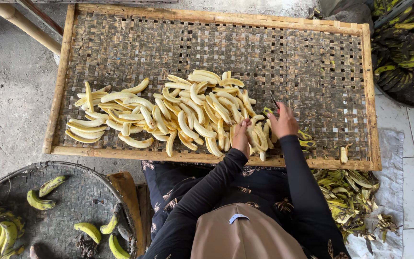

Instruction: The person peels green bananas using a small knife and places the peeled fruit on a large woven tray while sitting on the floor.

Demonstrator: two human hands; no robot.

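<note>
Resting on the peeled bananas point(188, 112), the left hand point(241, 137) curls over one lying lengthwise toward the wearer, while the right hand point(282, 122) pinches a small knife point(274, 101) just beside.

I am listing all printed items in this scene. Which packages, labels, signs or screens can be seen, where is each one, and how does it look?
Small label: on the tan head covering at the bottom centre; a little oblong tag, white with a blue edge; its print is too small to tell.
No packages, signs or screens are in view.
</note>
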